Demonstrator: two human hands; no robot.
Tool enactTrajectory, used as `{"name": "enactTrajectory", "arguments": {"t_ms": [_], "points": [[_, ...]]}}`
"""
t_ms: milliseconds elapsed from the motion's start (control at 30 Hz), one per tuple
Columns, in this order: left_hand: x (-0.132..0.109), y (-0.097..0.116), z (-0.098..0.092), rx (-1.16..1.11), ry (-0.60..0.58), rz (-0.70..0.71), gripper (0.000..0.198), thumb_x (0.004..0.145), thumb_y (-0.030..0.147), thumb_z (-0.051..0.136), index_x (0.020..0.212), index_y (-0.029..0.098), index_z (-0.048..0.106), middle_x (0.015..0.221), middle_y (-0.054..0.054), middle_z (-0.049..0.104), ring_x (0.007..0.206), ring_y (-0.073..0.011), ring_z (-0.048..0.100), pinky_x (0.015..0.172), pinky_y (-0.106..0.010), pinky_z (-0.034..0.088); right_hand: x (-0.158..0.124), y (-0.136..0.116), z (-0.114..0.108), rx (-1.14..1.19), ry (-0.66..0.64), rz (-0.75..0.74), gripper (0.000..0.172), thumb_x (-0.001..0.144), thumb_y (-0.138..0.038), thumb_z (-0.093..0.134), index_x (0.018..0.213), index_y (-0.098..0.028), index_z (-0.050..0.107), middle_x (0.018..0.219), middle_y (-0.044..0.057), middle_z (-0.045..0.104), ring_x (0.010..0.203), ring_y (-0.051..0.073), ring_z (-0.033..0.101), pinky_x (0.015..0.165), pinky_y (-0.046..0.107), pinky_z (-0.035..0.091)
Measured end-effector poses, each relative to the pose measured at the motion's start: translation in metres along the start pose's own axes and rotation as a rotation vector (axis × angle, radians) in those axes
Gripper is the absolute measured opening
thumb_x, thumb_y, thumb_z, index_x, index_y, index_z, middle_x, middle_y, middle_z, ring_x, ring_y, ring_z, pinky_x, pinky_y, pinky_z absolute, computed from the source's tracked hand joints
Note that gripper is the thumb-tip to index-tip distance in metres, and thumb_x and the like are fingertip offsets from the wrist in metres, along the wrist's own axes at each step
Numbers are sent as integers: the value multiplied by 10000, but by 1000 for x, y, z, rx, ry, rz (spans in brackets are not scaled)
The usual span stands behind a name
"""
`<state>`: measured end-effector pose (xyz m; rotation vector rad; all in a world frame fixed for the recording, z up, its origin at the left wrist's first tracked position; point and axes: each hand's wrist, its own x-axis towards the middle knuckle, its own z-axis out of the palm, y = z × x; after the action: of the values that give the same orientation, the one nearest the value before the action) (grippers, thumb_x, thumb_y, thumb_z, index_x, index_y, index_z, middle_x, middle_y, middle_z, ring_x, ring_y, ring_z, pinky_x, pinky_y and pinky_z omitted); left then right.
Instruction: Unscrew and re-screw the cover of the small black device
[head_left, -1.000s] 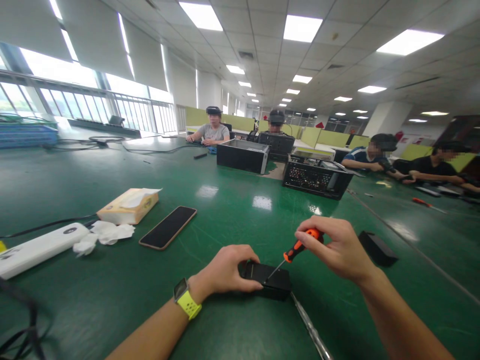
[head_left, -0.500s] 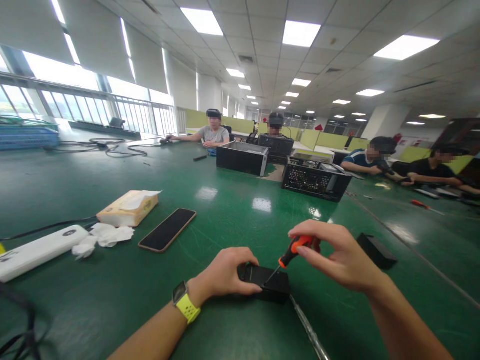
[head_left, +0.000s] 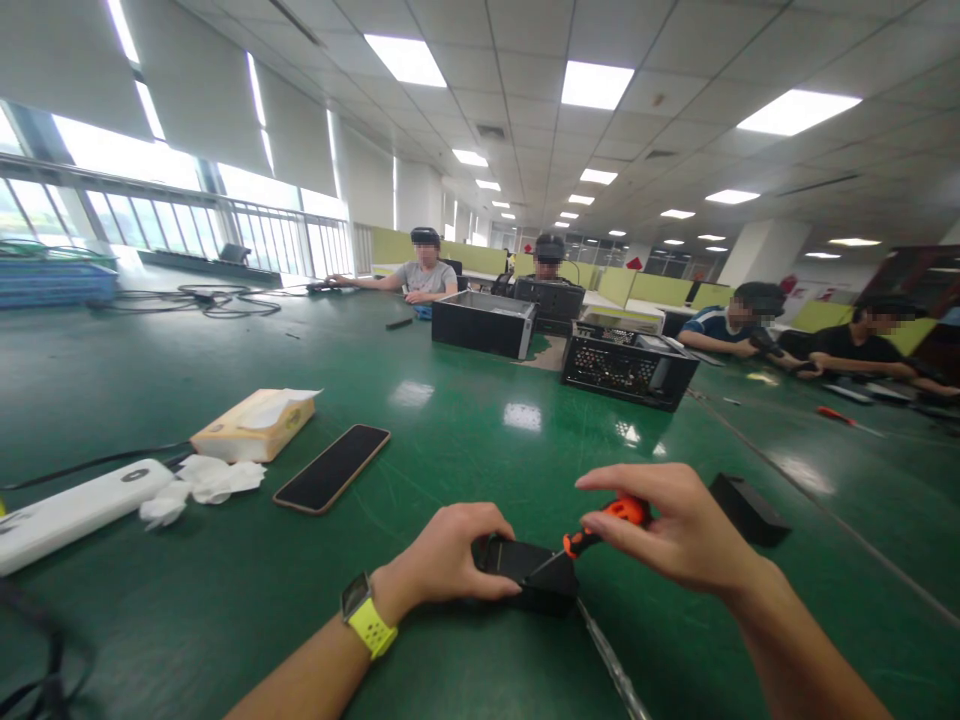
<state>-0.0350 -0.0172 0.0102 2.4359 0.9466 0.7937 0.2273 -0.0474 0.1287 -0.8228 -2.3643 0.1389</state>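
My left hand (head_left: 457, 555), with a watch on a yellow strap (head_left: 370, 620) at the wrist, grips the left end of a small black box (head_left: 551, 585) between thumb and fingers. In my right hand (head_left: 675, 525) is a screwdriver (head_left: 621, 511) with an orange and black handle. Its shaft slants down to the left, and the tip meets the top of the box near my left thumb. Whether a screw sits under the tip I cannot tell. A clear-wrapped rod or cable (head_left: 611, 660) runs from beside the box toward the front edge of the view.
Right of my hand lies another black block (head_left: 750, 508). A phone (head_left: 334, 468), tissue pack (head_left: 255, 425), crumpled tissues (head_left: 210, 480) and white power strip (head_left: 82, 510) are on the left. Two computer cases (head_left: 484, 325) stand farther back. Several people sit around the green table (head_left: 450, 420).
The screwdriver has tilted lower toward the right, its handle moving right and down with my right hand. My left hand still holds the box.
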Motion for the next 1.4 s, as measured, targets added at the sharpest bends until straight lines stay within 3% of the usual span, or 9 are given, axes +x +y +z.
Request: {"name": "enactTrajectory", "arguments": {"t_ms": [367, 500, 567, 700, 833, 1000, 1133, 1200, 1400], "points": [[-1, -1, 2, 3, 7, -5, 394, 681, 435, 834, 934, 172, 685, 883, -30, 690, 787, -203, 636, 687, -261, 453, 0, -5, -1, 12, -56, 67, 284, 870, -304, 646, 1132, -195, 643, 880, 24, 720, 695, 135, 633, 625, 234, 466], [-1, -2, 1, 6, -7, -10, 382, 687, 424, 831, 937, 174, 688, 877, -26, 683, 790, -202, 634, 684, -258, 452, 3, -4, -4, 1, -104, 101, 184, 870, -360, 661, 797, -197, 703, 645, -25, 674, 556, 110, 588, 557, 226, 413], [-1, -2, 1, 9, -13, -15, 380, 690, 427, 828, 938, 176, 687, 884, -27, 683, 796, -203, 634, 697, -263, 457, 2, 7, -7, 17, -34, 156, 254, 899, -377, 617, 747, -198, 714, 665, -11, 700, 587, 123, 614, 587, 236, 431], [-1, 0, -1, 25, -16, -22, 399, 694, 441, 822, 960, 179, 682, 918, -35, 688, 829, -215, 640, 735, -278, 468, -19, 55, 2, -6, 221, 445, 354, 892, -483, 571, 965, -189, 754, 836, 50, 759, 695, 196, 667, 623, 280, 480], [0, 2, -2, 45, -37, -23, 397, 701, 438, 809, 977, 186, 674, 928, -30, 688, 827, -213, 643, 740, -279, 475, -63, 97, 40, -58, 150, 618, 425, 879, -515, 527, 980, -172, 756, 980, 101, 766, 889, 265, 698, 785, 337, 521], [-1, 4, -3, 59, -38, -5, 387, 720, 429, 786, 1002, 192, 671, 960, -36, 688, 860, -222, 645, 781, -291, 484, -92, 107, 72, -75, -19, 642, 318, 824, -466, 611, 903, -191, 752, 867, 69, 753, 776, 242, 686, 718, 338, 518], [0, 4, -3, 45, -41, 10, 383, 720, 432, 787, 997, 194, 671, 950, -38, 689, 846, -221, 645, 759, -287, 484, -84, 90, 65, -176, -50, 666, 346, 827, -477, 618, 985, -180, 699, 884, 77, 717, 778, 241, 651, 686, 339, 477], [0, 4, -2, 46, -36, 8, 384, 717, 438, 788, 991, 194, 673, 932, -35, 687, 820, -214, 641, 738, -282, 481, -80, 71, 59, -276, -101, 679, 334, 878, -490, 553, 881, -182, 680, 798, 70, 698, 715, 226, 625, 640, 323, 433], [0, 0, 0, 50, -31, -7, 386, 706, 436, 796, 974, 185, 676, 890, -28, 676, 774, -201, 624, 708, -271, 470, -84, 26, 62, -46, -684, 590, 229, 651, -407, 775, 656, -212, 655, 638, -21, 670, 574, 151, 570, 490, 232, 287]]}}
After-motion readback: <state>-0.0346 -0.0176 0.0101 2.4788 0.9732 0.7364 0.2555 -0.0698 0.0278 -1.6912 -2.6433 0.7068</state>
